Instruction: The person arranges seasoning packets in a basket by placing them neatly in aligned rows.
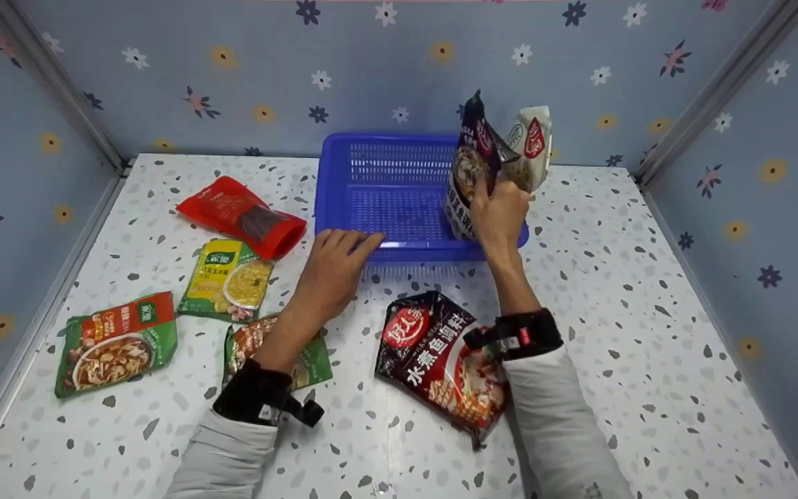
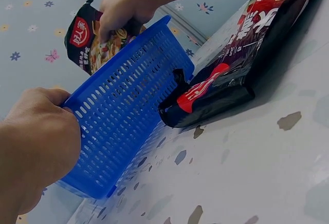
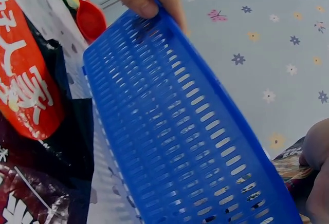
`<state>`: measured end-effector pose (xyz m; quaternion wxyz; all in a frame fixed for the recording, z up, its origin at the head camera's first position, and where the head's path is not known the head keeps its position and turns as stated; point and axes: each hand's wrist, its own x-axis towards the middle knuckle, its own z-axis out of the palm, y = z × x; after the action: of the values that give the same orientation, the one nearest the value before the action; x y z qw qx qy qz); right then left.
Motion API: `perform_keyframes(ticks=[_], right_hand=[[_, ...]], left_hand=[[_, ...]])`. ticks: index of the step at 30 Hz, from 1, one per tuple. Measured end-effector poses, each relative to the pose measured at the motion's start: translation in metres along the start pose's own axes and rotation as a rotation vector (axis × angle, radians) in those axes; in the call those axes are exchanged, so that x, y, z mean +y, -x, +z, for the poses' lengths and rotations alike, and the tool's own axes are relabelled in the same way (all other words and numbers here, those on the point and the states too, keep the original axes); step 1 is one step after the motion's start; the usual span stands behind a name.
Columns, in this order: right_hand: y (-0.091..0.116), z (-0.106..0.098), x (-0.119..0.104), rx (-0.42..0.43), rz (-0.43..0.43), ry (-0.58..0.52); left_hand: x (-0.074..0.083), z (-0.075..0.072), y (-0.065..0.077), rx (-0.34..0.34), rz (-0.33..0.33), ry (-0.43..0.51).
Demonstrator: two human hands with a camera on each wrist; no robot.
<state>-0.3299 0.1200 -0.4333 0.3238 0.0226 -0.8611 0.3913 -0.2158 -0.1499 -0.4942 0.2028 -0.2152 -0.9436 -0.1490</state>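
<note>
At the front left of a blue plastic basket (image 1: 413, 245), my left hand (image 1: 334, 274) grips the rim, its thumb (image 3: 144, 3) on the outer wall. My right hand (image 1: 501, 218) is over the basket's right end and holds a black seasoning pouch (image 1: 467, 163), which stands upright inside. Right behind that pouch leans a cream pouch (image 1: 537, 138) with a red logo, partly hidden by the hand. A larger black and red fish seasoning pouch (image 1: 433, 346) lies flat in front of the basket, partly under the right wrist strap.
Left of the basket lie a red packet (image 1: 233, 208) with a clear window, a yellow soup packet (image 1: 222, 277) and a green and red packet (image 1: 118, 346). Another green packet (image 1: 312, 364) is partly covered by the left forearm. Flower-patterned walls (image 1: 371, 69) enclose the speckled table (image 1: 648, 312).
</note>
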Motion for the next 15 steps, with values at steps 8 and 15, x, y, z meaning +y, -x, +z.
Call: perform_keyframes(ticks=[8,15], right_hand=[[-0.002,0.008,0.013,-0.062,0.032,0.009],[0.000,-0.010,-0.007,-0.146,0.142,0.079]], left_hand=[[0.000,-0.001,0.000,0.001,0.005,-0.003],[0.000,-0.003,-0.001,-0.010,0.006,-0.002]])
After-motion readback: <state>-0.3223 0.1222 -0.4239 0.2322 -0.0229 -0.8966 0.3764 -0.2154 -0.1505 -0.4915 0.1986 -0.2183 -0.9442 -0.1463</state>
